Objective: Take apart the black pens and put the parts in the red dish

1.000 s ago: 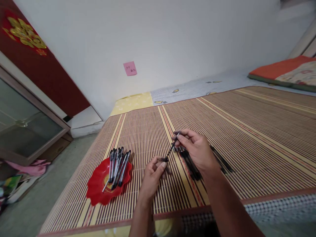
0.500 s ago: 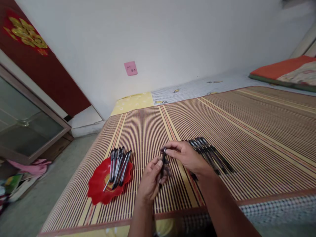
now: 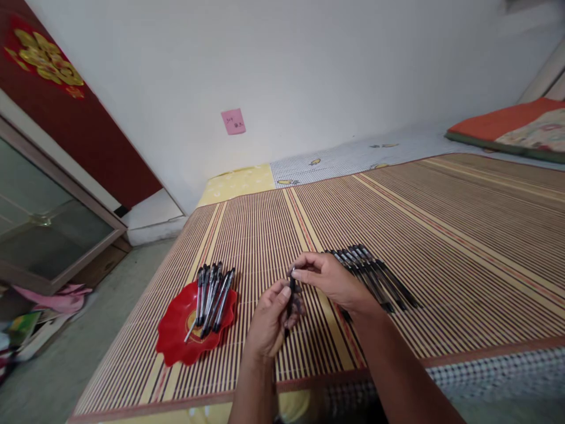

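My left hand [image 3: 268,321] grips the barrel of a black pen [image 3: 291,295], holding it nearly upright above the striped bamboo mat [image 3: 441,235]. My right hand [image 3: 333,281] pinches the top end of that same pen with thumb and forefinger. Just behind my right hand lies a row of several black pens [image 3: 375,275] on the mat. To the left, a red scalloped plate [image 3: 176,337] carries several more pens [image 3: 212,297] in a bundle.
The mat covers a bed with a yellow and white sheet [image 3: 282,174] at its far edge by a white wall. An orange cushion [image 3: 507,126] lies at the far right. A glass-fronted cabinet [image 3: 48,224] and floor clutter stand to the left.
My right hand came down and left from holding a thin refill aslant; the refill went into the barrel in my left hand, and the pen now stands nearly upright between both hands.
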`<state>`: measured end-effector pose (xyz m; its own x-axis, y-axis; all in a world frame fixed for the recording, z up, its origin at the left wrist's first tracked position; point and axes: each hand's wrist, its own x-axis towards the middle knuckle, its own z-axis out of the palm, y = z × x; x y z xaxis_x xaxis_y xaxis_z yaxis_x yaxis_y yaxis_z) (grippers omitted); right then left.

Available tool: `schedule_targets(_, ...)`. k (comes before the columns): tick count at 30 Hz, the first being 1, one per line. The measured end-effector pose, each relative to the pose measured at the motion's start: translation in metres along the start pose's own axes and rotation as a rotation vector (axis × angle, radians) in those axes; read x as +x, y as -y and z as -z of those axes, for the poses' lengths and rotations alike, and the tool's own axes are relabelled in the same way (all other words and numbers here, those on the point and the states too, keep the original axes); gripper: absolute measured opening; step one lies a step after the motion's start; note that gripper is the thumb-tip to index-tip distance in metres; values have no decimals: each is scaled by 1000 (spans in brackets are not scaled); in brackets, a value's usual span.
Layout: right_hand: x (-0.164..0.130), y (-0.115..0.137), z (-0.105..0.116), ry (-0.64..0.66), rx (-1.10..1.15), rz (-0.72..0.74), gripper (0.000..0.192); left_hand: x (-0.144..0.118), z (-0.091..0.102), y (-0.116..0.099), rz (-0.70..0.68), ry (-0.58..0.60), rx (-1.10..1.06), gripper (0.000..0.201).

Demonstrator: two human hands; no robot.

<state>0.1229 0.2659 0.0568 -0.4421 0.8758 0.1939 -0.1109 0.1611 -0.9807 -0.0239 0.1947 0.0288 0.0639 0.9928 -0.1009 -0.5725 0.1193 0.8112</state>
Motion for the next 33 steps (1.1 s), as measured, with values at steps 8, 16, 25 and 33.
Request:
schedule_targets(8, 3, 0, 0, -23, 14, 2, 13, 1, 1, 0, -16, -29, 26, 38)
schedule_targets(16, 2, -3, 1, -10, 39, -24, 14, 1, 2, 2, -7, -33, 25, 37)
schedule_targets(25, 3, -4, 0, -11, 40, 17, 15, 1, 3, 2, -21, -30, 33, 37)
schedule_targets(33, 3, -3, -1, -44, 66, -26, 19, 2, 6, 5, -25, -2, 41, 33)
